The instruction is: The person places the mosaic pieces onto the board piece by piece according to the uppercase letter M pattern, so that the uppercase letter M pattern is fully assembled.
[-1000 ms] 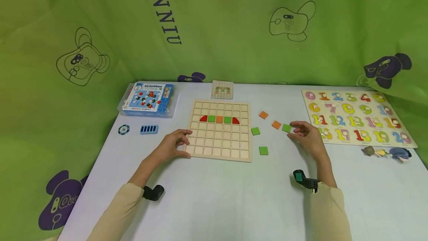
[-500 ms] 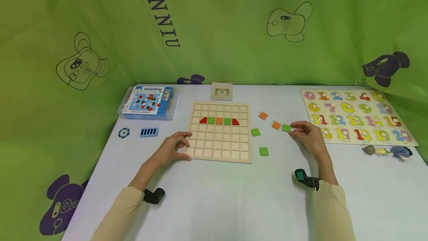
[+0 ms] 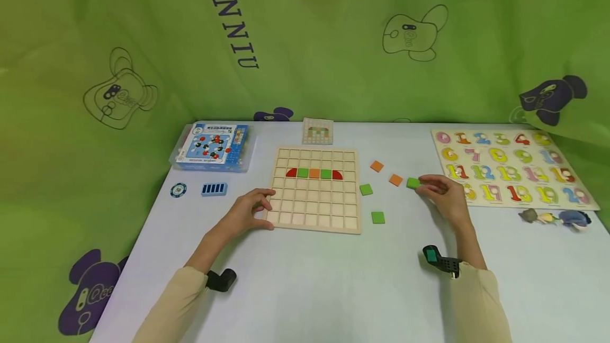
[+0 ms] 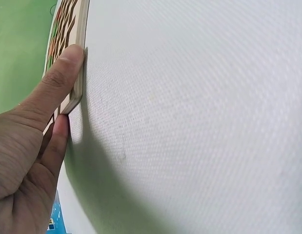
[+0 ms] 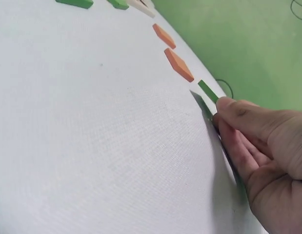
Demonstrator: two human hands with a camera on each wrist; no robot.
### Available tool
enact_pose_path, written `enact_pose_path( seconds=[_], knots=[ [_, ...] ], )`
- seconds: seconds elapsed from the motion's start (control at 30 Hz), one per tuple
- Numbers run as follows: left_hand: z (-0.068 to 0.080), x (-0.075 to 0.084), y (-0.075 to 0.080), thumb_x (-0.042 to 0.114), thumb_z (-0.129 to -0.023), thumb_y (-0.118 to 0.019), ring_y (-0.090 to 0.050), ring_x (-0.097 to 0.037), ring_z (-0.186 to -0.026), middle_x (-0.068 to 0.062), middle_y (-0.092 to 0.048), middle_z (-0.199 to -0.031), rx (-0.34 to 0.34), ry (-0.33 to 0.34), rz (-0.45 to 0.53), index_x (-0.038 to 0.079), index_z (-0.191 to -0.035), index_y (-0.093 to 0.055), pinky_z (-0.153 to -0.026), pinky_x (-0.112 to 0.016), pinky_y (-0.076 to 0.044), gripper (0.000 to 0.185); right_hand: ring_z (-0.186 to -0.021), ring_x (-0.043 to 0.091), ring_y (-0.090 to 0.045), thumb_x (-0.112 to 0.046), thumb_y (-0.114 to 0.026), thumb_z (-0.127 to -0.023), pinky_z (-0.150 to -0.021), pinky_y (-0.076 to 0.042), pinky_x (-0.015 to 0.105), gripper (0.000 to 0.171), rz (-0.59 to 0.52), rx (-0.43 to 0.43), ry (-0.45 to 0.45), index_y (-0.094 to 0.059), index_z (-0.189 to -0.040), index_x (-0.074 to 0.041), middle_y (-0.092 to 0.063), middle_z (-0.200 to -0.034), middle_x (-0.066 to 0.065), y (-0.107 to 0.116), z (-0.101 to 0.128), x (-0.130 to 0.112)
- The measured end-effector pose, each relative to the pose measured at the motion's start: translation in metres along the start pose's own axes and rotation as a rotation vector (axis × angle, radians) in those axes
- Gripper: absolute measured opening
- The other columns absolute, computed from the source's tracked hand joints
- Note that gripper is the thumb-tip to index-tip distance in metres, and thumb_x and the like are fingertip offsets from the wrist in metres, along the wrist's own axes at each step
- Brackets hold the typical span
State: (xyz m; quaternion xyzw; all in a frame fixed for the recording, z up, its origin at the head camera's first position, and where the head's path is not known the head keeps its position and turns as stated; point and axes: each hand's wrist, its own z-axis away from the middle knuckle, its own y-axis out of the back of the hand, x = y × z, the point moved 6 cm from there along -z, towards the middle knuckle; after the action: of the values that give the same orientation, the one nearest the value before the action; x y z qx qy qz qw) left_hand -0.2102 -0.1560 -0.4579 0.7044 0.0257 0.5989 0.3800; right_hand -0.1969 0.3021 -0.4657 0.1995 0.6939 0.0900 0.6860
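Note:
My left hand (image 3: 244, 211) holds the wooden grid board (image 3: 318, 195) by its near left corner. In the left wrist view, the thumb (image 4: 68, 57) lies along the front edge and a finger touches the side. Across the board runs one row of pieces: green and orange squares, with a red quarter-round at each end. To the right, my right hand (image 3: 449, 199) pinches a green square tile (image 5: 208, 90) between thumb and fingers. That tile is tilted, with a shadow under it. Beside it lies an orange tile (image 3: 395, 180).
Another orange tile (image 3: 377, 166) and two green tiles (image 3: 378, 217) lie right of the board. A pattern card (image 3: 317, 131) sits behind it. Further out are a boxed kit (image 3: 209, 147), a round chip (image 3: 178, 190), a blue block (image 3: 214, 189), a number puzzle (image 3: 514, 168) and small figures (image 3: 574, 219).
The right fingers have closed on the green tile, and it has shifted slightly right, away from the orange tile. The left hand stays at the board's corner.

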Motion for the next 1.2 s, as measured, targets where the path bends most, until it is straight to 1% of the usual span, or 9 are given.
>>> enact_pose_path(
  seconds=[0.17, 0.3, 0.43, 0.67, 0.83, 0.97, 1.0, 1.07, 1.2],
  knots=[
    [0.000, 0.004, 0.002, 0.001, -0.063, -0.086, -0.048, -0.039, -0.124, -0.022, -0.051, -0.134, 0.009, -0.020, -0.014, -0.001, -0.086, -0.060, -0.097, -0.037, -0.050, 0.035, -0.082, -0.005, -0.061, -0.010, -0.067, -0.090, -0.075, -0.051, 0.006, 0.038, -0.093, 0.017, -0.115, -0.056, -0.121, 0.010, -0.067, -0.096, -0.014, -0.001, 0.005, 0.003],
    [-0.001, 0.003, 0.002, 0.001, -0.064, -0.086, -0.047, -0.039, -0.125, -0.022, -0.050, -0.134, 0.006, -0.022, -0.001, -0.001, -0.087, -0.060, -0.098, -0.037, -0.050, 0.035, -0.084, -0.002, -0.063, -0.012, -0.068, -0.090, -0.076, -0.053, 0.008, 0.039, -0.190, 0.039, -0.187, -0.056, -0.122, 0.007, -0.067, -0.095, -0.014, -0.004, 0.010, -0.001],
    [-0.002, 0.000, 0.003, 0.002, -0.064, -0.086, -0.045, -0.038, -0.127, -0.020, -0.050, -0.135, 0.004, -0.011, 0.000, 0.000, -0.087, -0.060, -0.098, -0.037, -0.050, 0.035, -0.085, -0.001, -0.064, -0.012, -0.070, -0.088, -0.077, -0.053, 0.010, 0.039, -0.302, 0.053, -0.205, -0.057, -0.120, 0.005, -0.068, -0.096, -0.011, -0.010, 0.015, -0.012],
    [-0.002, 0.008, 0.003, 0.002, -0.062, -0.087, -0.048, -0.038, -0.123, -0.021, -0.052, -0.132, 0.007, -0.011, -0.043, -0.001, -0.084, -0.060, -0.096, -0.038, -0.051, 0.035, -0.081, 0.000, -0.065, -0.003, -0.071, -0.086, -0.075, -0.055, 0.012, 0.033, -0.433, 0.077, -0.183, -0.060, -0.115, 0.006, -0.070, -0.093, -0.009, -0.027, 0.021, -0.029],
    [-0.001, 0.008, 0.002, 0.001, -0.061, -0.087, -0.051, -0.038, -0.120, -0.020, -0.054, -0.131, 0.008, -0.007, -0.064, 0.000, -0.083, -0.060, -0.095, -0.038, -0.052, 0.035, -0.079, 0.001, -0.066, 0.005, -0.068, -0.085, -0.074, -0.056, 0.014, 0.031, -0.472, 0.080, -0.152, -0.059, -0.114, 0.010, -0.070, -0.092, -0.006, -0.046, 0.017, -0.036],
    [-0.002, 0.008, 0.003, 0.001, -0.062, -0.087, -0.053, -0.036, -0.115, -0.020, -0.053, -0.131, 0.008, -0.009, -0.052, -0.001, -0.085, -0.060, -0.095, -0.039, -0.052, 0.035, -0.078, 0.002, -0.065, 0.007, -0.068, -0.084, -0.073, -0.056, 0.014, 0.032, -0.478, 0.089, -0.143, -0.057, -0.114, 0.014, -0.070, -0.090, -0.005, -0.064, 0.010, -0.039],
    [-0.002, 0.009, 0.003, 0.001, -0.062, -0.087, -0.055, -0.036, -0.113, -0.020, -0.053, -0.131, 0.009, -0.010, -0.044, -0.001, -0.085, -0.060, -0.095, -0.039, -0.052, 0.035, -0.078, 0.002, -0.065, 0.007, -0.068, -0.084, -0.073, -0.056, 0.014, 0.033, -0.471, 0.087, -0.142, -0.057, -0.115, 0.015, -0.069, -0.089, -0.005, -0.069, 0.009, -0.039],
    [-0.001, 0.009, 0.004, 0.000, -0.061, -0.087, -0.054, -0.036, -0.115, -0.021, -0.053, -0.131, 0.011, -0.009, -0.036, -0.001, -0.085, -0.060, -0.095, -0.040, -0.052, 0.035, -0.077, 0.003, -0.064, 0.006, -0.068, -0.084, -0.073, -0.056, 0.014, 0.034, -0.451, 0.074, -0.145, -0.057, -0.116, 0.014, -0.069, -0.089, -0.005, -0.079, 0.007, -0.039],
    [0.000, 0.008, 0.003, 0.000, -0.062, -0.087, -0.050, -0.038, -0.120, -0.021, -0.053, -0.131, 0.011, -0.006, -0.032, -0.001, -0.084, -0.060, -0.094, -0.040, -0.052, 0.035, -0.079, 0.003, -0.064, 0.005, -0.069, -0.084, -0.072, -0.055, 0.013, 0.033, -0.401, 0.052, -0.126, -0.059, -0.115, 0.011, -0.068, -0.097, 0.000, -0.097, 0.005, -0.041]
  ],
)
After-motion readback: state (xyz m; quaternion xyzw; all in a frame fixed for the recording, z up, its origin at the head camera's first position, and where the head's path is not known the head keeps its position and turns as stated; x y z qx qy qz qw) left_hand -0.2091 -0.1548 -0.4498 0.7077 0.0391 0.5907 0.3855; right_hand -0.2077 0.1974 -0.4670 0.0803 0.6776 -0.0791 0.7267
